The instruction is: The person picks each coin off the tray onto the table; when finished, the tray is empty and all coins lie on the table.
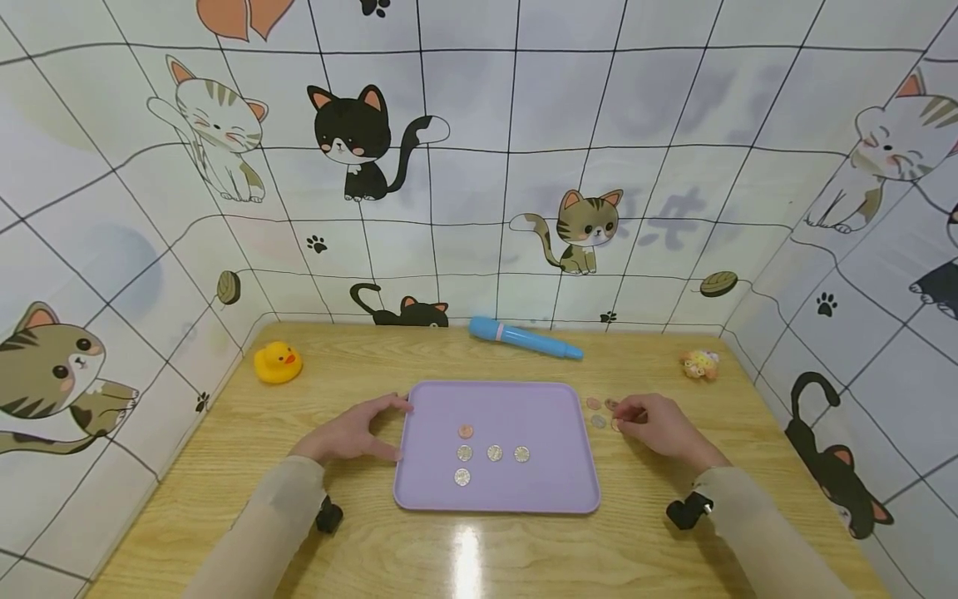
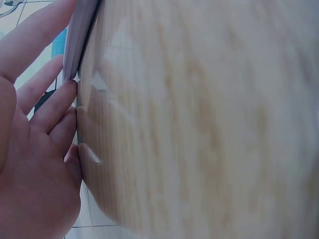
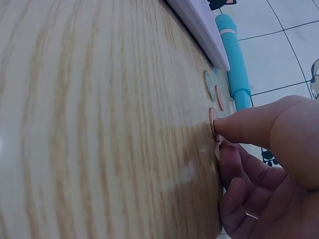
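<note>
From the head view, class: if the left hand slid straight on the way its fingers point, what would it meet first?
The left hand points rightward at the purple tray; its fingertips already touch the tray's left edge, so the tray comes first. Beyond the rim, the nearest coins lie further in, though depth is uncertain.

On the wooden table there is 1 purple tray. It holds 5 coins: 1 copper coin and 4 silver coins. Just right of the tray lie 4 loose coins, though the hand partly hides them, so that count is not sure. Also on the table are 1 yellow rubber duck, 1 blue pen and 1 small toy. 2 hands show: 1 left hand and 1 right hand.
</note>
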The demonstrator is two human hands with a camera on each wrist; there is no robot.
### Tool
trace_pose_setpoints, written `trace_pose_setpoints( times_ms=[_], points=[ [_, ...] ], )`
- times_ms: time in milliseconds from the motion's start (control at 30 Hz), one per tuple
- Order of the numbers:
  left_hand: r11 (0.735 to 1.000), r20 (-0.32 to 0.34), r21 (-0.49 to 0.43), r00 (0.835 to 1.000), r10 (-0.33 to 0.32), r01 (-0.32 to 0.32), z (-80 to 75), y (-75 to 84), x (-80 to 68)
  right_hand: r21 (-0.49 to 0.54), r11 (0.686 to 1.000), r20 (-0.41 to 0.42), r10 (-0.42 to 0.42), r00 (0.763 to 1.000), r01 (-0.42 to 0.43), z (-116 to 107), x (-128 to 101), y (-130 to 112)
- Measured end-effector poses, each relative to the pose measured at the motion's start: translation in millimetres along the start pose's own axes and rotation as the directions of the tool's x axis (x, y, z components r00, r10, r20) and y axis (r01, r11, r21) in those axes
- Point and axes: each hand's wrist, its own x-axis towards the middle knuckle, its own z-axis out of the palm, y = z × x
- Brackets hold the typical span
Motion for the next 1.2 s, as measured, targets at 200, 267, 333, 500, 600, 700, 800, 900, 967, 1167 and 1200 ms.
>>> trace_pose_setpoints(
  times_ms=[200,267,333,500,600,700,800,900,967,1167,1200],
  points=[
    [1.000,0.004,-0.007,1.000,-0.005,0.005,-0.6,0.4,0.5,0.002,1.000,0.010,0.011,1.000,-0.011,0.4,-0.8,-0.4],
    [1.000,0.003,-0.007,1.000,-0.004,0.004,-0.9,1.1,0.0,0.009,1.000,0.018,0.023,1.000,-0.023,0.9,-1.4,0.5],
    [1.000,0.001,-0.006,1.000,-0.004,0.004,-1.1,1.6,-0.5,0.013,0.999,0.021,0.036,0.999,-0.036,1.4,-1.8,1.2],
    [1.000,-0.004,-0.005,1.000,-0.003,0.003,-1.1,0.9,-0.3,0.015,0.999,0.017,0.038,0.999,-0.038,1.8,-2.0,1.0],
    [1.000,-0.003,-0.007,1.000,-0.011,0.011,-0.8,0.1,0.3,0.010,0.999,0.014,0.032,0.999,-0.032,1.6,-2.6,-0.1],
    [1.000,0.001,-0.009,1.000,-0.025,0.025,-0.6,-0.2,0.9,0.000,0.999,0.008,0.033,0.999,-0.033,2.0,-2.8,-0.3],
    [1.000,0.005,-0.005,1.000,-0.029,0.029,-1.0,-0.5,1.3,-0.002,1.000,0.001,0.029,1.000,-0.029,2.6,-2.1,0.1],
    [1.000,0.007,-0.003,1.000,-0.022,0.022,-1.4,0.1,0.9,0.000,1.000,-0.006,0.030,1.000,-0.030,3.2,-1.8,0.6],
    [1.000,0.010,-0.007,1.000,-0.016,0.016,-1.9,1.4,0.5,0.000,1.000,-0.008,0.029,1.000,-0.029,3.2,-1.7,1.1],
    [1.000,0.008,-0.005,1.000,-0.010,0.010,-1.6,1.2,0.2,0.011,0.999,-0.010,0.030,0.999,-0.030,3.8,-2.3,1.5],
    [1.000,0.006,-0.001,1.000,-0.008,0.008,-1.5,0.6,0.3,0.013,0.999,-0.010,0.031,0.999,-0.031,4.1,-2.3,1.8]
  ],
)
